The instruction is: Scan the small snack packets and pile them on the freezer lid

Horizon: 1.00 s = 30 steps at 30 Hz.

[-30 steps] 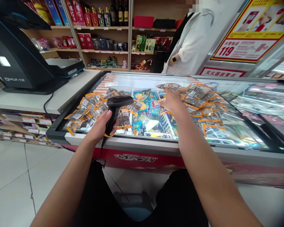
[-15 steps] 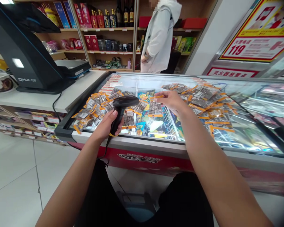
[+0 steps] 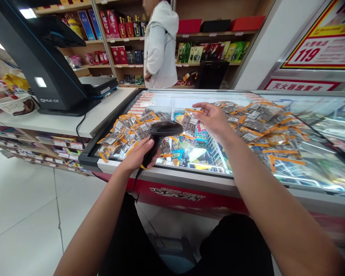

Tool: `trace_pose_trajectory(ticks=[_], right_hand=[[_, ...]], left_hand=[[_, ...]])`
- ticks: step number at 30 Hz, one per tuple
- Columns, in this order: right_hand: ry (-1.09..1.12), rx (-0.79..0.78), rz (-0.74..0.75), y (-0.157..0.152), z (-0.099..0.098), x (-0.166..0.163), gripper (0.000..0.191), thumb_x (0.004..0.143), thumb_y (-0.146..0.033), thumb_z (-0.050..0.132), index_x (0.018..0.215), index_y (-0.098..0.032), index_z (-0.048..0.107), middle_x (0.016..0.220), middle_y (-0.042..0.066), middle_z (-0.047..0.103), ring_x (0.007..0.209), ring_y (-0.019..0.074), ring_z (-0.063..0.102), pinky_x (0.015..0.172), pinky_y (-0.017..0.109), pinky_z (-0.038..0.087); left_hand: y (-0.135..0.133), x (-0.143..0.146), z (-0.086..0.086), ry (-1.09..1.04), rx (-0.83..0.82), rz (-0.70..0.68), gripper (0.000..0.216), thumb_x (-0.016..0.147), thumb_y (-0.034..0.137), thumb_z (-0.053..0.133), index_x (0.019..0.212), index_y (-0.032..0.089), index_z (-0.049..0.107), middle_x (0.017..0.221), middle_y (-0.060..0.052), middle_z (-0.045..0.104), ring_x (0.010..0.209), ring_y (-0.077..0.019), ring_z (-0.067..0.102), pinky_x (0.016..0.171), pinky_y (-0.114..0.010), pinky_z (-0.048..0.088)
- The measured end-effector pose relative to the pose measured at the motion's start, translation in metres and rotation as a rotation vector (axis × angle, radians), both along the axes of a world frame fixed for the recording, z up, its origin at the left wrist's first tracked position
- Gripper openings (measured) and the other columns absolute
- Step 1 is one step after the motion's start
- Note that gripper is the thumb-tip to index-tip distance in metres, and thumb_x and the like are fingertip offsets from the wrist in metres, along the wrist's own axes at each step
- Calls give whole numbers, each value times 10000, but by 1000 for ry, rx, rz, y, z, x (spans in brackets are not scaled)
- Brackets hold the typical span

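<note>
My left hand is wrapped round the handle of a black barcode scanner, whose head points right. A cable runs down from its handle. Beyond the scanner, my right hand pinches the orange-edged top of a small snack packet, which hangs above the glass top. One heap of similar packets lies left of the scanner, partly behind it. Another, larger heap spreads to the right of my right hand. Both heaps rest on the glass-topped freezer.
A black checkout machine and a paper bowl stand on the white counter at left. Behind the freezer, a person in a white hooded jacket is by shelves of boxes and bottles. A red-and-white sign hangs at right.
The packet in my right hand has swung left and tilted, coming nearer the scanner's head. The person behind has moved left. The whole view has shifted slightly.
</note>
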State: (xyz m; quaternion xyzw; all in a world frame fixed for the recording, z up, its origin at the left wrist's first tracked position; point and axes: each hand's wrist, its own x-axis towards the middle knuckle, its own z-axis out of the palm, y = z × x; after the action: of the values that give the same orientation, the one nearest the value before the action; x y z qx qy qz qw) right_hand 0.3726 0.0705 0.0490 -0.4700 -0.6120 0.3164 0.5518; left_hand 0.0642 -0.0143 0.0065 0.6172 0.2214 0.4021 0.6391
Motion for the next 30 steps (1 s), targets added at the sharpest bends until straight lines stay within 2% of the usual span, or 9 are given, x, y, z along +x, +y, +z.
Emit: trace_pose_trajectory(ticks=[4,8,13,17,20,23,25,28,30], right_hand=[[-12,33,-19,1,-1,0,257,922,-214,847,1168,-265,796,726,-53,449,640,137,504,728,331,635],[-40,21,-32,1,-2,1,268,931,-296,854,1189,-279,780,741,-44,442,673,158,544,750,358,662],[-14,12,-45,3,-2,2,263,925,-258,841,1180,-278,782,737,-44,453,682,162,572,762,360,668],[80,0,-54,6,-3,-1,219,929,-243,822,1134,-281,755,713,-55,493,689,160,616,804,347,675],[80,-131,-17,4,-7,-10,171,984,-268,754,1153,-268,728,783,-23,668,801,185,734,898,381,686],[-175,-242,4,2,-11,-14,256,1023,-258,691,1269,-214,747,1024,79,825,1012,254,809,993,443,664],[-421,-196,-78,2,-12,-8,342,1045,-252,652,1363,-180,757,1208,142,839,1162,300,799,1081,471,624],[-785,-132,-362,4,-9,20,412,1065,-269,628,1434,-146,764,1473,214,753,1443,379,671,1243,536,506],[-975,-242,-566,7,-7,44,488,1047,-305,676,1489,-108,738,1637,266,631,1593,453,519,1288,623,434]], left_hand=[[-2,0,3,36,-19,-76,549,1026,745,671,1019,216,524,671,62,565,377,-77,468,379,-204,329],[-2,0,4,47,-62,-81,582,998,774,689,964,224,504,648,71,538,371,-68,428,381,-206,318],[-2,1,3,63,-84,-68,605,977,797,702,959,223,512,637,73,539,367,-67,419,381,-206,320],[-1,1,1,62,-50,14,607,973,799,707,982,215,541,646,57,572,374,-81,463,371,-211,321],[-1,3,2,18,-28,135,608,961,798,721,969,218,540,660,51,585,383,-82,475,374,-212,327],[-1,5,4,-45,-33,245,653,904,836,752,973,219,551,637,61,567,368,-79,447,370,-213,312],[0,7,6,-75,-44,305,671,874,842,775,1004,218,569,621,69,560,364,-80,435,371,-212,301],[0,8,6,-86,-50,348,671,863,830,787,1034,214,584,608,73,558,372,-88,449,379,-213,295],[0,8,6,-75,-49,349,670,863,828,787,1032,214,582,606,73,559,376,-91,456,383,-215,295]])
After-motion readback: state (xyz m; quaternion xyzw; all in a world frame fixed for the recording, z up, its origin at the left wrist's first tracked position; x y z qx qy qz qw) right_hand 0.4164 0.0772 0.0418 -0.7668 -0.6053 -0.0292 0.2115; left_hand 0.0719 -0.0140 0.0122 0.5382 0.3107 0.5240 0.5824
